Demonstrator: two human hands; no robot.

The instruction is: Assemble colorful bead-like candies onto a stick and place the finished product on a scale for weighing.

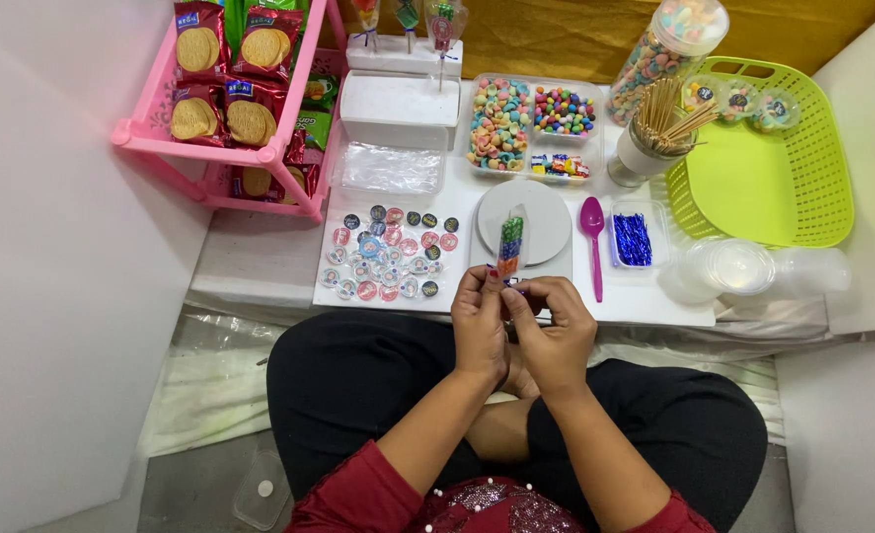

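2 hands meet: your left hand [479,321] and right hand [554,321] pinch the candy stick [510,247] above the round stickers [390,253].

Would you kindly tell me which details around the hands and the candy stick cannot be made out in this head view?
- Lower end of the candy stick: covered by the left hand and right hand.
- What the fingers pinch there: too small to tell.
- Designs on the round stickers: too small.
- Wrapped sticks at the top: cut off by the edge.
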